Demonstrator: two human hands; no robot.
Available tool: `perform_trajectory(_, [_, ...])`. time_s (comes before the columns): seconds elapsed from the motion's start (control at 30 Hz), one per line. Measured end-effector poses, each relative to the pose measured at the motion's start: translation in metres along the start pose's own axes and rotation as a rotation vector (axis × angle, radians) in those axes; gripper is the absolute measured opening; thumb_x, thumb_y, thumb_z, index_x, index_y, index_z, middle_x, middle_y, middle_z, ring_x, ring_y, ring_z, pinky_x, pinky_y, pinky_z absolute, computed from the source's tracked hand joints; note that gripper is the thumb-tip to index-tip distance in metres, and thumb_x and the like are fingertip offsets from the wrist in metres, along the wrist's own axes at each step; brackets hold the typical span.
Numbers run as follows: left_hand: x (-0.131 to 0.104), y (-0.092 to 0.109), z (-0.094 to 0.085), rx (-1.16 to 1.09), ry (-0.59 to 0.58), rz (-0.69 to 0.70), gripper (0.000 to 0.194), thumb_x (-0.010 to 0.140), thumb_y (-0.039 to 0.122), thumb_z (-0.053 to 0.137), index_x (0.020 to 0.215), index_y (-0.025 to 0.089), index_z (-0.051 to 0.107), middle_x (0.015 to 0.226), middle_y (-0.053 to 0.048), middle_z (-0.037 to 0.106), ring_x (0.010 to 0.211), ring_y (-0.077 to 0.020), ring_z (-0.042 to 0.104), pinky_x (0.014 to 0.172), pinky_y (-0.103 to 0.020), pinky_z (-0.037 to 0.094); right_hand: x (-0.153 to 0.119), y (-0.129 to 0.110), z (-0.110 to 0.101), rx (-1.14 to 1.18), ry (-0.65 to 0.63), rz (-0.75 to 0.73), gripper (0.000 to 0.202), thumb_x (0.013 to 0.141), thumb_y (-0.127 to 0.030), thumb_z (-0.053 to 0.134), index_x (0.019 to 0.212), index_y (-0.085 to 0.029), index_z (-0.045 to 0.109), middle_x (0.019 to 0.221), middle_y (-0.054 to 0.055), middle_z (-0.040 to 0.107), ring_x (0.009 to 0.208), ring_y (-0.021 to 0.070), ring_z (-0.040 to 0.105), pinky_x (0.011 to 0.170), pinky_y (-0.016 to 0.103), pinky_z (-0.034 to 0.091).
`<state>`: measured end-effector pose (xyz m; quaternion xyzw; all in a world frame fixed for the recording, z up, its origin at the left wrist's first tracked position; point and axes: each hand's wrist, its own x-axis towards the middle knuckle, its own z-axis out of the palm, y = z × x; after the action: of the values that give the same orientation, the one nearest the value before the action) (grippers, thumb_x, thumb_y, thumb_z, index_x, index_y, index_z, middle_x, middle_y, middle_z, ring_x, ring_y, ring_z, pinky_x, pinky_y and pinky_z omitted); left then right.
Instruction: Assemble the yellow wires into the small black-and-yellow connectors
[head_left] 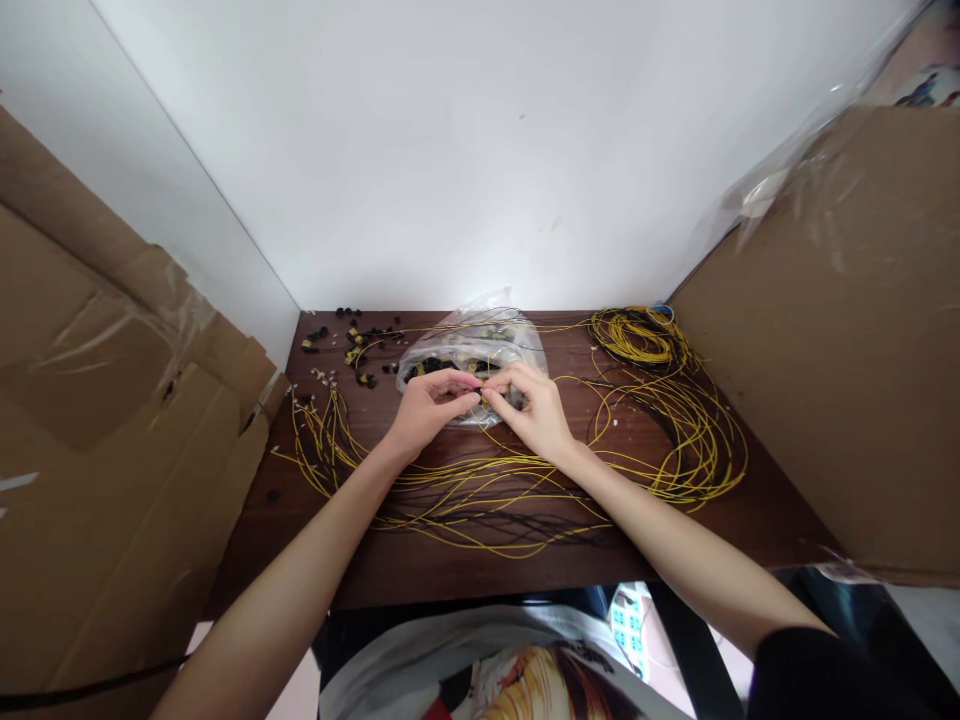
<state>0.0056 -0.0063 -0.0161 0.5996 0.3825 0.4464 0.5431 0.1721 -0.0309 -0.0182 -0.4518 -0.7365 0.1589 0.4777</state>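
Table: dark brown, backed by a white wall and flanked by the left cardboard and the right cardboard.

Hands: both are held together near the table's centre, just in front of a clear bag. The left hand is closed in a pinch, thumb against fingertips; the right hand is pinched likewise, its fingertips met by those of the left. A small dark piece is gripped between the two pinches; its shape is mostly hidden by the fingers, and whether a wire is joined to it cannot be told.

Bag: black and yellow parts are contained in it, seen through the plastic.

Wires: a loose yellow and black bundle is spread across the table beneath the forearms, curved round at the right; pale tips are seen at its left end. A tighter coil is set at the right rear, with a blue ring beside it. Loose connectors, black and yellow, are scattered at the left rear.
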Motion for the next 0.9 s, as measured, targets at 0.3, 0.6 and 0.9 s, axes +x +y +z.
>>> perform_trajectory(0.3, [0.0,0.0,-0.0003,-0.043,-0.019,-0.053,0.024,0.062,0.025,0.076,0.082,0.014,0.07,0.073,-0.003,0.069,0.059,-0.0096,0.057,0.06,-0.023,0.046,0.0006,-0.0009,-0.0009,0.064,-0.011,-0.013,0.009,0.083,-0.023,0.054,0.076,-0.019,0.059,0.075,0.002,0.058,0.072,0.0143,0.055,0.068,0.028,0.045])
perform_trajectory(0.6, [-0.0004,-0.0005,-0.0013,-0.074,-0.002,-0.07,0.02,0.061,0.022,0.077,0.076,0.013,0.07,0.064,0.0,0.067,0.055,-0.0079,0.053,0.057,-0.022,0.043,-0.0008,-0.0014,-0.0002,0.078,-0.01,-0.023,0.012,0.085,-0.025,0.054,0.078,-0.019,0.06,0.075,0.002,0.057,0.071,0.0137,0.053,0.067,0.027,0.044])
perform_trajectory(0.9, [-0.0002,-0.0005,-0.0009,-0.042,0.031,-0.055,0.02,0.058,0.025,0.079,0.071,0.013,0.07,0.073,-0.004,0.071,0.065,-0.0128,0.061,0.069,-0.027,0.049,-0.0008,-0.0001,-0.001,0.067,-0.031,-0.054,0.013,0.086,-0.026,0.053,0.079,-0.019,0.062,0.075,0.003,0.057,0.07,0.0142,0.053,0.067,0.028,0.044])
